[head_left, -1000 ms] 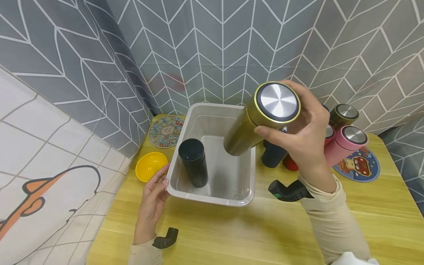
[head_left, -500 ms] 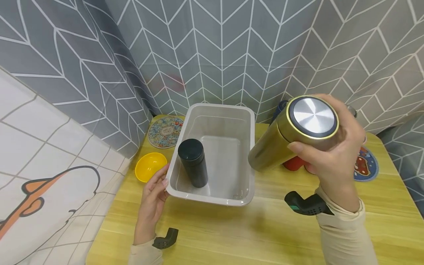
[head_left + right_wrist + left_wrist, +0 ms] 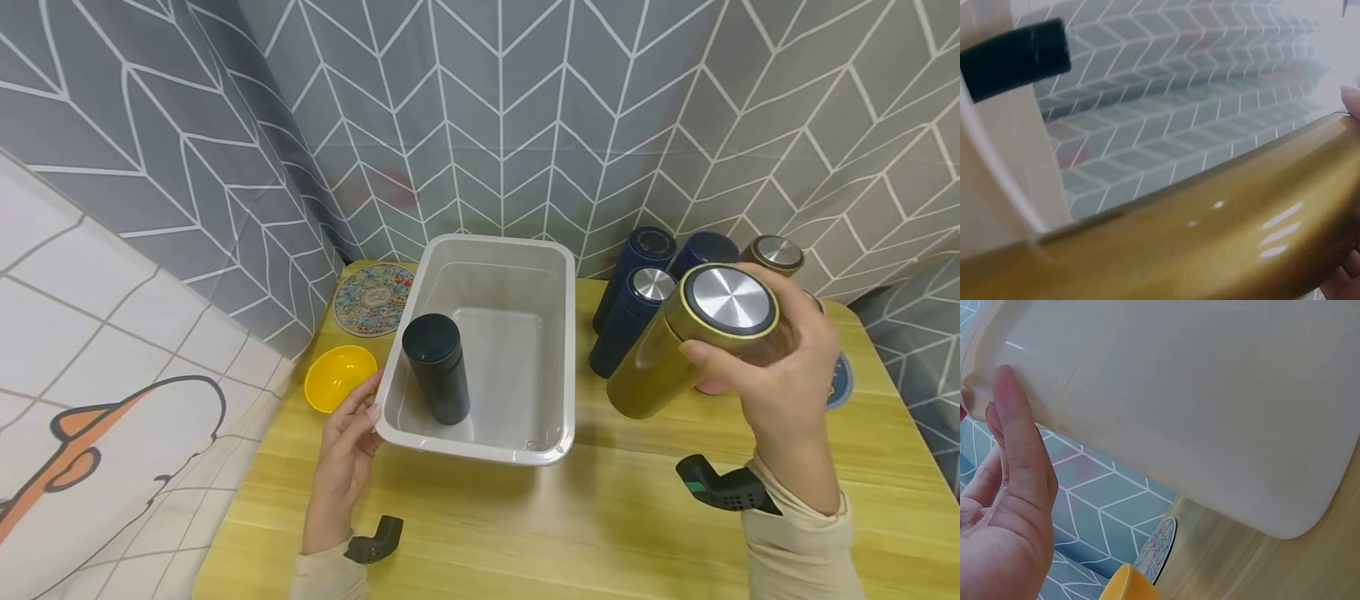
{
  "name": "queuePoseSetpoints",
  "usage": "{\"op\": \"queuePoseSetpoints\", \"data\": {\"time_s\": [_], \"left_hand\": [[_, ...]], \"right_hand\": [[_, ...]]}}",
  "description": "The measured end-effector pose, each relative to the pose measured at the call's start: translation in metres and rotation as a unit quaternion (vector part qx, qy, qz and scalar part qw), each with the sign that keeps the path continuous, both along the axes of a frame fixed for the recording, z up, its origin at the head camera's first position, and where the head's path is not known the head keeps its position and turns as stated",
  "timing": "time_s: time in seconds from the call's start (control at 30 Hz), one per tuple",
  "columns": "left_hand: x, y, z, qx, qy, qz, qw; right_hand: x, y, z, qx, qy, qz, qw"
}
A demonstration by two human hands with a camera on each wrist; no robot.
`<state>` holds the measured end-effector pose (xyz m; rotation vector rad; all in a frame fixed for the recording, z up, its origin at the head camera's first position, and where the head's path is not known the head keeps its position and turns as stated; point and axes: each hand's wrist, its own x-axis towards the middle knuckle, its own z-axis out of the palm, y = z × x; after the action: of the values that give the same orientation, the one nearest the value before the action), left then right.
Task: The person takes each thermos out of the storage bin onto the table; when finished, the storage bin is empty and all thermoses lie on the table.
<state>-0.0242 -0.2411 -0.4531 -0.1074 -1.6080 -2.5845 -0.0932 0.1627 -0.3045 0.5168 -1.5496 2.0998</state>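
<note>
In the head view my right hand [image 3: 791, 379] grips a gold vacuum flask [image 3: 660, 362] near its steel-topped lid. The flask tilts, its base toward the left, right of the grey plastic bin [image 3: 567, 358]. The right wrist view shows its shiny gold side [image 3: 1229, 219] close up. My left hand [image 3: 348, 450] holds the bin's left rim, thumb at the edge; in the left wrist view its fingers [image 3: 1019, 434] lie against the bin's outer wall [image 3: 1210, 412]. A black vacuum flask [image 3: 442, 379] stands inside the bin, at the left.
Several other flasks stand on the right: dark blue ones [image 3: 621, 333], a purple-blue one [image 3: 705, 250] and a brownish-gold one [image 3: 776, 252]. A yellow bowl [image 3: 340, 377] and a round patterned mat [image 3: 372, 298] lie left of the bin. A curtain [image 3: 502, 125] hangs behind the table.
My right hand has carried the gold flask from over the bin to the right and lower, out past its right rim. My left hand and the bin have stayed in place.
</note>
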Motion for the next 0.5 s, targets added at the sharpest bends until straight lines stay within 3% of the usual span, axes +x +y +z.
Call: {"op": "queuePoseSetpoints", "data": {"time_s": [0.17,0.4,0.5], "left_hand": [[0.000,0.000,0.000,0.001,-0.005,0.001,1.0000],[0.000,0.000,0.000,0.007,0.004,0.000,1.0000],[0.000,0.000,0.000,0.005,0.006,-0.002,1.0000]], "right_hand": [[0.007,0.012,-0.018,-0.009,-0.049,-0.019,0.9986],[0.010,0.024,-0.042,-0.054,-0.067,-0.052,0.9950],[0.010,0.029,-0.049,-0.068,-0.098,-0.076,0.9900]]}}
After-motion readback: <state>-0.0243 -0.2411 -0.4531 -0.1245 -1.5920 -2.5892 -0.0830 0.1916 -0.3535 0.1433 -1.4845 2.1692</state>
